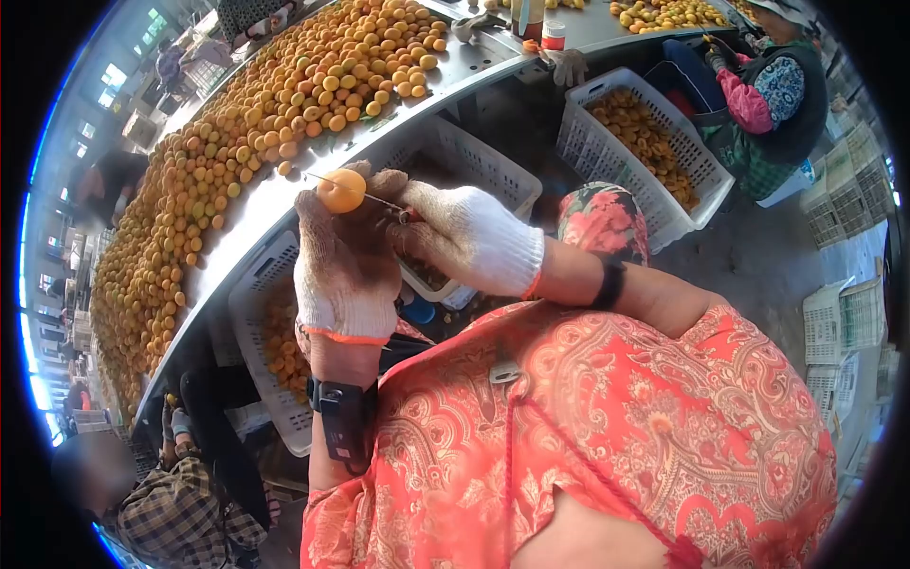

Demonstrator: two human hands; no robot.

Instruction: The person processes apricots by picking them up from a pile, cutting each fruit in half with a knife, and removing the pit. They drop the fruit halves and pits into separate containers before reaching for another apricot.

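My left hand, in a white knit glove with browned fingers, holds a yellow-orange apricot between its fingertips. Close on its right, my right hand, gloved the same way, is closed on a thin metal tool with a reddish handle end. The tool's shaft points left to the fruit, and a thin tip shows on the fruit's far side. Both hands are above the near edge of the metal table, in front of my red patterned clothing.
Many apricots cover the metal table. White crates with fruit stand below: one right, one lower left, another behind my hands. People sit at right and lower left. A jar stands at the top.
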